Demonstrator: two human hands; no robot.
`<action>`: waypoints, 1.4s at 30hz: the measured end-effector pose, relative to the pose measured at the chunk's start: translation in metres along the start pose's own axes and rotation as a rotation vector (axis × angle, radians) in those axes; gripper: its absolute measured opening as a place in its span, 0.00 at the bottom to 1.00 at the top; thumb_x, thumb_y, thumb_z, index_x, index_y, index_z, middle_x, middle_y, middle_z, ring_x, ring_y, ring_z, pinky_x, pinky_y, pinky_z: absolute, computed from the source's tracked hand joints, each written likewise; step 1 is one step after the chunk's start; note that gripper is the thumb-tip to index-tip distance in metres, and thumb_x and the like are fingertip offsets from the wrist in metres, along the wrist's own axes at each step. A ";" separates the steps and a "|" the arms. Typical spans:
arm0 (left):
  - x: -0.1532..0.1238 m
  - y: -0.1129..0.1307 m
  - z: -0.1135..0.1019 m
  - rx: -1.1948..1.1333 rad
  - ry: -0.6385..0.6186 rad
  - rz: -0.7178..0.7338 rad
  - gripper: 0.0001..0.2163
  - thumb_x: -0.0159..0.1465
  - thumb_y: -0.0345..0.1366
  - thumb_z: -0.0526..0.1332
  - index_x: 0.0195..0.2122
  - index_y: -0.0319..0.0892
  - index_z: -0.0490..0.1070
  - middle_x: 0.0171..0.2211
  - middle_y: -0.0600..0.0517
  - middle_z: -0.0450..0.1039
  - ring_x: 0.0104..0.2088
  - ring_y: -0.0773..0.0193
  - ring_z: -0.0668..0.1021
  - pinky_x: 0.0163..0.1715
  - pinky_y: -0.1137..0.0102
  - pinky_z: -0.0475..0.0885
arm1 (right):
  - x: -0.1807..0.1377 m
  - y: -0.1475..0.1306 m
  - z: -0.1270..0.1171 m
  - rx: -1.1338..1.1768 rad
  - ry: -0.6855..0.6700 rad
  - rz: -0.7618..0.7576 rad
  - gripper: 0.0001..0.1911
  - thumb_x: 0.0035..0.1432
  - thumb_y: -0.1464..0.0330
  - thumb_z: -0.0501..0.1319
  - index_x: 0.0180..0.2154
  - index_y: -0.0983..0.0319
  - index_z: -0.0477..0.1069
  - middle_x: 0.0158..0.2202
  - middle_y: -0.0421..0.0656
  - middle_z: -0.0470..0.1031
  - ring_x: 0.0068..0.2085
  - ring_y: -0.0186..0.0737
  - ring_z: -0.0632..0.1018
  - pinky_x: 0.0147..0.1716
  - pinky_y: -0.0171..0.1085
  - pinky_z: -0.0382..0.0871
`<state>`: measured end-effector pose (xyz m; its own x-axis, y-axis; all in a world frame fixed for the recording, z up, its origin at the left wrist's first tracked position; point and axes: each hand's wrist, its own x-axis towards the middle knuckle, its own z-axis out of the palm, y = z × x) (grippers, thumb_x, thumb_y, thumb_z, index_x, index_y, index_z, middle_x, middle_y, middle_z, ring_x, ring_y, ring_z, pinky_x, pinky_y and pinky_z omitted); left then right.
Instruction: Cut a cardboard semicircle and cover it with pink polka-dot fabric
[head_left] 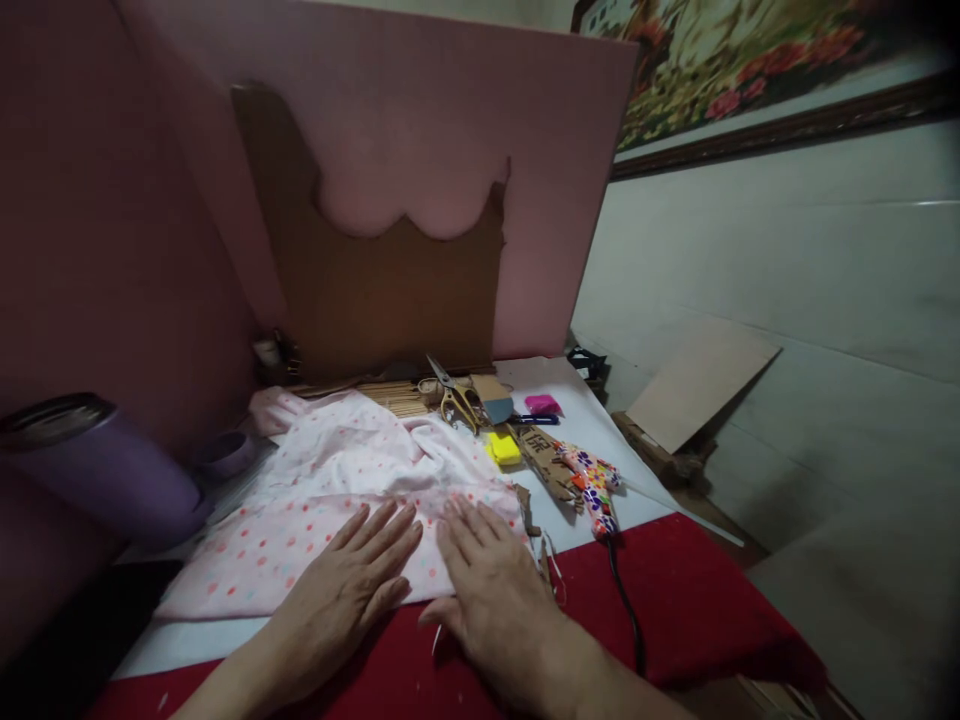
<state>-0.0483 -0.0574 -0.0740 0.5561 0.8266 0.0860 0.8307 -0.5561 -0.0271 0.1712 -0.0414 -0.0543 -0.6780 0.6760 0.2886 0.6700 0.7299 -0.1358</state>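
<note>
2 bare hands of yours press palm-down on the pale pink cotton fabric with coloured dots (337, 480), side by side and close together. Your left hand (360, 575) has its fingers straight and spread, and so does your right hand (487, 580). Neither grip is closed on anything; each only rests flat on the cloth.

The fabric lies on the white-covered bench (607, 420) and spreads away from you and to your left. Its long axis runs from near-left to far-right, with a bunched ridge of folds on the far side (the part under your fingers looks smooth). Your right hand sits at the cloth's near right corner, with its heel on the red cloth (690, 600) along the front edge. Your left hand is nearer the middle of the fabric.

Just to the right of your right hand lie a flower-patterned glue gun (592, 485) and its black cord (626, 610). Beyond the folds are gold-handled scissors (454, 398), a small yellow block (504, 448) and a magenta block (541, 404). A purple cylinder (112, 470) lies at the far left.
</note>
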 end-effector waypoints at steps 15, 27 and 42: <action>-0.001 -0.003 0.000 -0.010 0.293 0.126 0.20 0.65 0.31 0.52 0.58 0.49 0.60 0.59 0.51 0.63 0.60 0.58 0.60 0.59 0.58 0.57 | 0.058 0.126 -0.081 -0.112 0.058 0.500 0.17 0.65 0.62 0.49 0.38 0.60 0.74 0.39 0.46 0.77 0.43 0.41 0.75 0.40 0.37 0.64; -0.002 0.007 -0.009 -0.207 0.133 0.044 0.18 0.65 0.35 0.53 0.56 0.46 0.62 0.57 0.48 0.66 0.59 0.58 0.62 0.58 0.56 0.59 | 0.149 0.170 -0.030 0.078 -0.127 0.728 0.16 0.61 0.64 0.57 0.48 0.64 0.66 0.48 0.47 0.69 0.44 0.42 0.74 0.42 0.46 0.70; -0.002 -0.002 0.000 -0.203 0.145 0.035 0.18 0.64 0.38 0.54 0.56 0.53 0.62 0.57 0.51 0.66 0.60 0.53 0.61 0.58 0.46 0.51 | 0.137 0.151 -0.074 0.692 0.290 0.558 0.14 0.64 0.65 0.52 0.48 0.65 0.66 0.44 0.46 0.72 0.38 0.36 0.75 0.36 0.37 0.71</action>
<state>-0.0511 -0.0579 -0.0743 0.5626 0.7939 0.2308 0.7810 -0.6019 0.1666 0.2021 0.1539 0.0349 -0.1486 0.9632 0.2241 0.4832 0.2685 -0.8333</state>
